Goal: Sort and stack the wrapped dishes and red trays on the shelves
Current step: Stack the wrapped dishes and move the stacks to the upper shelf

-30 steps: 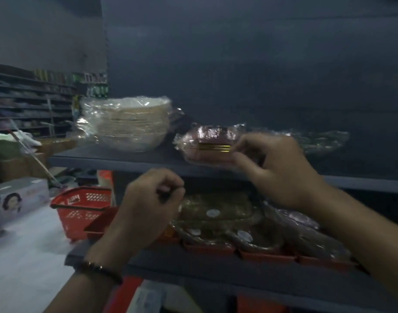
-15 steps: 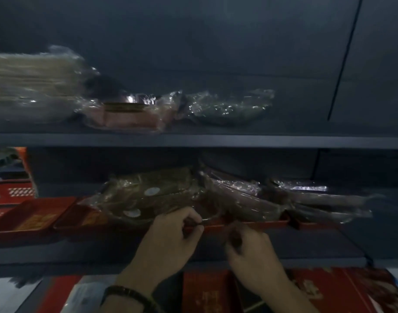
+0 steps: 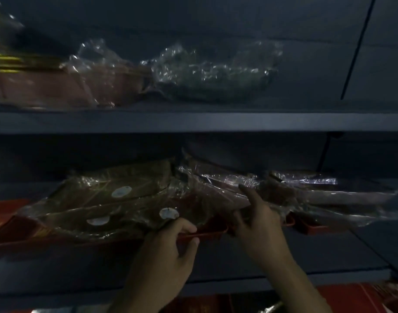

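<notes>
Two bare hands recorded in the lower half of the frame: the left hand [image 3: 168, 247] at lower centre, the right hand [image 3: 259, 222] just right of centre. Both are uncovered. The left forearm [image 3: 144, 294] and right forearm [image 3: 302, 288] are likewise bare down to the bottom edge. A short, rounded thumbnail shows on the left hand. Lighting is dim, and finer marks cannot be made out.

The scene is dim and bluish, grainy throughout. Small glints sparkle on the plastic wrap [image 3: 207, 71]. The upper-left edge smears with blur; deep shadow fills the shelf [image 3: 238, 120] recesses.
</notes>
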`<state>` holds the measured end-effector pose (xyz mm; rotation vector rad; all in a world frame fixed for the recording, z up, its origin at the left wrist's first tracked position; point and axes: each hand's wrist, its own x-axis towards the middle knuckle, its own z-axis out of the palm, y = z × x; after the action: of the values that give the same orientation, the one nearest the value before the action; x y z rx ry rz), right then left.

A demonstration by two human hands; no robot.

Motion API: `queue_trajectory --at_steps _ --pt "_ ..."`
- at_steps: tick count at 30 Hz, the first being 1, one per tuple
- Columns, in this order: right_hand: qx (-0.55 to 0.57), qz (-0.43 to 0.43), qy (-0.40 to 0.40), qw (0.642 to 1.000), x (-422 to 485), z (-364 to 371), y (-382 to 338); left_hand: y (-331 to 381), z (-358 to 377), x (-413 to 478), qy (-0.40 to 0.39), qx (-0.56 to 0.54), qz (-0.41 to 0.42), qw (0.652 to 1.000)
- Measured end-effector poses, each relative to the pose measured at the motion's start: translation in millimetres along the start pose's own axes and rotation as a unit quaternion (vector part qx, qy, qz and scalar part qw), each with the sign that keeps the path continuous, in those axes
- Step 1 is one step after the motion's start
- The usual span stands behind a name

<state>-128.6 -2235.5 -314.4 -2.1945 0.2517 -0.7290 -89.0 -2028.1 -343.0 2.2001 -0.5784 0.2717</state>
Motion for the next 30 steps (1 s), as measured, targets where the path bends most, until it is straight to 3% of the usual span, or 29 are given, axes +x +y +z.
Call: queue_trajectory --at_steps 9,18,25,30 --pt "0.041 0.019 -0.010 0.999 18 24 8 -19 0 0 0.005 0.027 0.008 1.000" --pt "0.156 -0.022 0.091 0.983 13 38 11 -16 -2 -10 0.021 0.056 0.037 0.998" --pt "0.169 -0.080 0.099 0.977 -14 16 -8 -14 -21 -10 0.048 -0.076 -0.009 0.996" --pt "0.166 -0.101 0.040 0.980 -42 -3 1 -5 -43 -19 0.034 -0.208 -0.084 0.974"
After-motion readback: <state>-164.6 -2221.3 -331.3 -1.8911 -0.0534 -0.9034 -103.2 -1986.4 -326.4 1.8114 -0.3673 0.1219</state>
